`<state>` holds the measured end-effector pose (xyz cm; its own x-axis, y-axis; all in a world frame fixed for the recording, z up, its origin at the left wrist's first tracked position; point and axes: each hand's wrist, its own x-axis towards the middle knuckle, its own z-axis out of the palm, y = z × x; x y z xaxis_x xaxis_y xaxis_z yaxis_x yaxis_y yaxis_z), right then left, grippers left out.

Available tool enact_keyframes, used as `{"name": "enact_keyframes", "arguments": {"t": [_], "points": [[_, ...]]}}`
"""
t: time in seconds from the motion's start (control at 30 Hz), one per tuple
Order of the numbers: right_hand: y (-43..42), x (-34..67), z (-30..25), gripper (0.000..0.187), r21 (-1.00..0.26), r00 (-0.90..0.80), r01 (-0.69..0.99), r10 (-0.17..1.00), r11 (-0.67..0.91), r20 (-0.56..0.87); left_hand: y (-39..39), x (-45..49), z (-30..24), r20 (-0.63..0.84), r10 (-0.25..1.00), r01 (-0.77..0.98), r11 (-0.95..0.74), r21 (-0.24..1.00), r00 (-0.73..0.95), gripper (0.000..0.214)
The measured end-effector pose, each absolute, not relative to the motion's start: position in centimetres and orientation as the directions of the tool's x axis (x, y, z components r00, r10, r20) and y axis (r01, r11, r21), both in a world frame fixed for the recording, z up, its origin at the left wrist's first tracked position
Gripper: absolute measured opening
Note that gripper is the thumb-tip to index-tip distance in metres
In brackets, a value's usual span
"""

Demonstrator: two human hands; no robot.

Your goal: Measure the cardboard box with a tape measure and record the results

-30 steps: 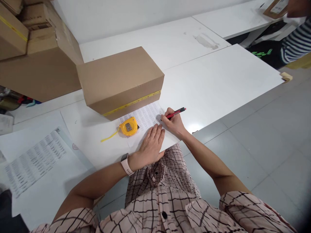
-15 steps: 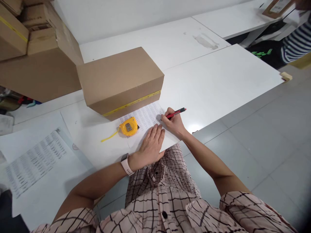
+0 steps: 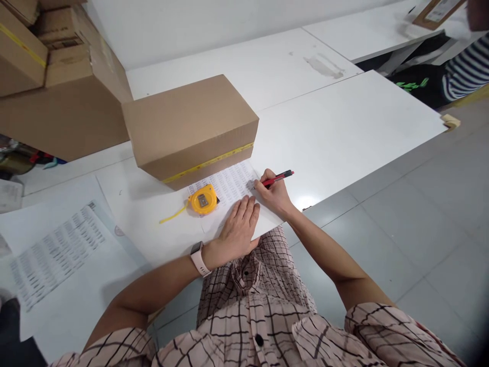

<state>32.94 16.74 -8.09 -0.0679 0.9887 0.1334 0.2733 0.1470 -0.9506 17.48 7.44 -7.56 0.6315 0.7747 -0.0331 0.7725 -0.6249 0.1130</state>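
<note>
My right hand [image 3: 273, 193] grips a red and black pen [image 3: 278, 178], its writing end down at a sheet of paper [image 3: 229, 184] covered in rows of writing. Flat on the sheet's near part lies my left hand [image 3: 239, 224], fingers stretched out, a watch on its wrist. A yellow tape measure [image 3: 204, 199] with a yellow strap rests on the sheet, left of my left hand. Behind it stands a closed cardboard box [image 3: 194, 127] with a yellow band along its front side, which touches or overlaps the sheet's far edge.
More cardboard boxes [image 3: 64, 107] are stacked at the back left. Printed papers [image 3: 57, 255] lie on the left of the white table [image 3: 324, 122]. At the far right is a person in a striped sleeve [image 3: 466, 66], near another box [image 3: 437, 12].
The view has shifted very slightly. Both hands, the pen, the tape measure and the box stay in practically the same places.
</note>
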Motion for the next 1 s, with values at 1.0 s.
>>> {"name": "enact_keyframes", "arguments": {"t": [1.0], "points": [[18.1, 35.2, -10.2, 0.048, -0.567, 0.070, 0.817, 0.957, 0.108, 0.283, 7.3, 16.5, -6.3, 0.077, 0.780, 0.751, -0.620, 0.227, 0.621, 0.071]]}}
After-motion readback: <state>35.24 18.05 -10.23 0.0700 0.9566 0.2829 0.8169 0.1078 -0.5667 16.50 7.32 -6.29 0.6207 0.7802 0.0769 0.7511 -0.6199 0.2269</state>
